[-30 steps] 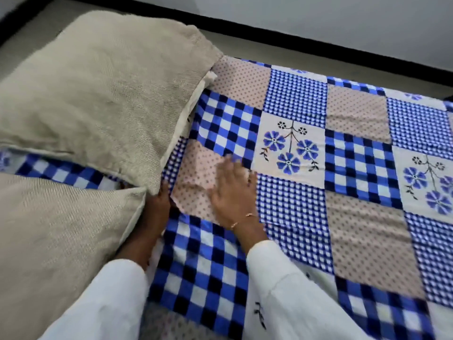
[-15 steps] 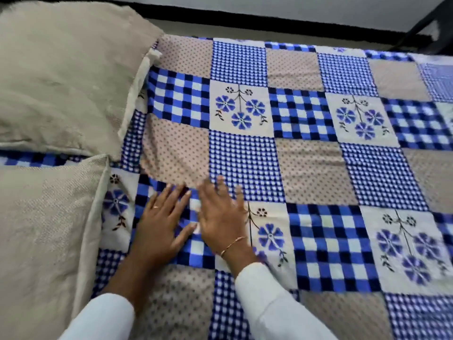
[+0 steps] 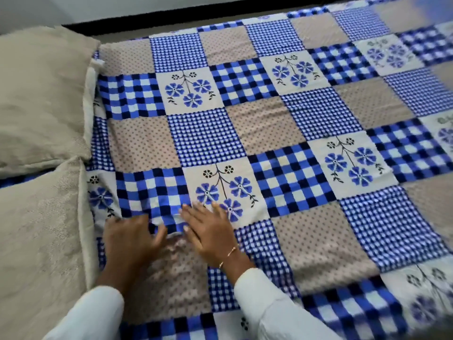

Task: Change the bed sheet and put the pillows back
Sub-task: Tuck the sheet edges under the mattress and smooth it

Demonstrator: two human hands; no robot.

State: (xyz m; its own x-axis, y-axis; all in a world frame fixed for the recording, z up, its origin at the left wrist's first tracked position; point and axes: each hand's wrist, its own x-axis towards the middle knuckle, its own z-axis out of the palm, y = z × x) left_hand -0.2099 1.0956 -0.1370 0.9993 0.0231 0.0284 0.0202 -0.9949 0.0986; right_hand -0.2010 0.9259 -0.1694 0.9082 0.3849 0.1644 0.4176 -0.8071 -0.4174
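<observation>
At the left edge of the scene two beige pillows are laid, the far pillow [image 3: 44,94] and the near pillow [image 3: 41,241], their corners meeting just left of the patterned area. They appear to have been set back at the head of the bed already, so that only the cloth beside them is left to be tidied.

Just right of the near pillow the left hand [image 3: 130,239] is laid palm down on the bed sheet [image 3: 282,133]. It is blurred; its grip seems spread and flat and nothing is seen pinched, though its fingertips cannot be made out sharply. A small ridge of cloth is raised between the two hands, which is probably why both are placed there: the fold is judged to be in the course of being pressed flat.

The right hand [image 3: 210,231] lies close beside it, fingers [image 3: 196,212] straight and fanned over a flower square, a thin bracelet [image 3: 229,253] at the wrist. Its grip is spread, pressing and holding nothing.

Further right the sheet is stretched flat over the bed to the far and right edges, where the view is blurred.
</observation>
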